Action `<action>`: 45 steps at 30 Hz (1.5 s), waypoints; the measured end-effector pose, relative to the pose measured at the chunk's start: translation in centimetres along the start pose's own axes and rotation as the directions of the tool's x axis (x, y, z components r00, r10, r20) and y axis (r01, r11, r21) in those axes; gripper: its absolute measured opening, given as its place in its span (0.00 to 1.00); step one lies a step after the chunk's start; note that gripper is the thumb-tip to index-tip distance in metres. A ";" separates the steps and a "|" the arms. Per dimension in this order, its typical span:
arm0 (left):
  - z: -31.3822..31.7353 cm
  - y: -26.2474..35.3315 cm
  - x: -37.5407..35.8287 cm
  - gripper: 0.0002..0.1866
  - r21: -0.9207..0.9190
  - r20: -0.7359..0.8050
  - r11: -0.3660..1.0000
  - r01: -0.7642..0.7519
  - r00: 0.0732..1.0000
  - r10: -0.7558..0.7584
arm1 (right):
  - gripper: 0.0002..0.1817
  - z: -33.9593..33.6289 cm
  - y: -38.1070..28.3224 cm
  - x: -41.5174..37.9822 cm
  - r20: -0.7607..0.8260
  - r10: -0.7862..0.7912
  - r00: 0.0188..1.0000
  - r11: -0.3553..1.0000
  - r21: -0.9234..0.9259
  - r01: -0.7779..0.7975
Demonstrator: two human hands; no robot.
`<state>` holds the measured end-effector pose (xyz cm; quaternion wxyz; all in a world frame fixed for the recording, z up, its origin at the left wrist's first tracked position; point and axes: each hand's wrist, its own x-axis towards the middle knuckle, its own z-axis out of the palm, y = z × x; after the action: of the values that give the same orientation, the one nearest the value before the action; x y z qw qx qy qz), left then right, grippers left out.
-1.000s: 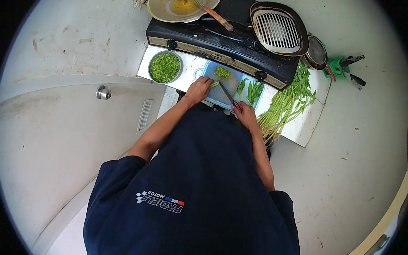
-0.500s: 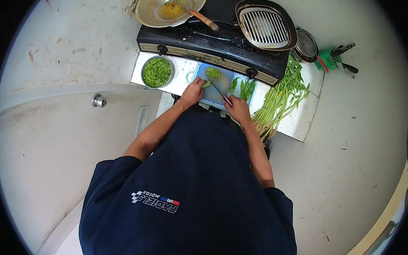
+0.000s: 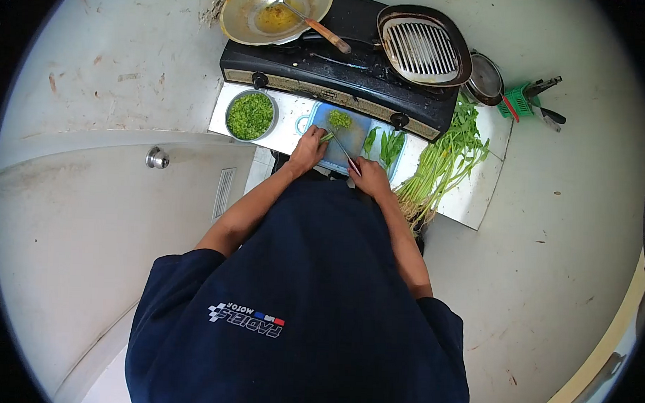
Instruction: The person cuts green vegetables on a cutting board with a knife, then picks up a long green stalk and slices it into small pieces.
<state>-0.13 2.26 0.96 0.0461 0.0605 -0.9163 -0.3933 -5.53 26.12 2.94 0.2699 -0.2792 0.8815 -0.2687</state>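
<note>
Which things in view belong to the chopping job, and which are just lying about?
Likely in the job:
red-handled metal knife in the right hand
green stems in the left hand
blue rectangular cutting board
round grey bowl of chopped greens
leafy green bundle

Likely just lying about:
round golden metal wok
black square grill pan
green plastic basket

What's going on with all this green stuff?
A person in a navy shirt is cutting slim green stems on a blue rectangular board. The left hand holds them; the right hand holds a metal knife with a reddish handle. Chopped green bits lie on the board. A round grey bowl of chopped greens stands left, and leafy green stalks lie right.
</note>
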 end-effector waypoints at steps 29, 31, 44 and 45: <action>-0.2 -1.1 1.2 0.10 -0.012 -0.051 1.000 0.019 0.998 -0.020 | 0.28 2.1 -3.2 1.8 -0.039 0.022 0.999 0.986 -0.164 -0.028; -0.3 -0.9 1.2 0.11 -0.023 -0.042 0.999 0.049 0.998 -0.050 | 0.28 2.4 -3.1 1.9 -0.028 0.038 0.999 0.984 -0.174 -0.043; -0.1 -1.3 1.3 0.11 -0.065 -0.065 0.997 0.031 0.997 -0.036 | 0.30 2.6 -3.2 4.1 -0.035 -0.008 0.999 0.975 -0.221 0.000; 0.0 -1.4 1.3 0.11 -0.069 -0.069 0.997 0.030 0.997 -0.035 | 0.30 2.6 -3.3 4.5 -0.036 -0.012 0.999 0.974 -0.226 0.004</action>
<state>-1.33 1.12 -0.04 0.0738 0.0873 -0.8991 -0.4226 -5.92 20.09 1.68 0.2188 -0.3065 0.9101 -0.1731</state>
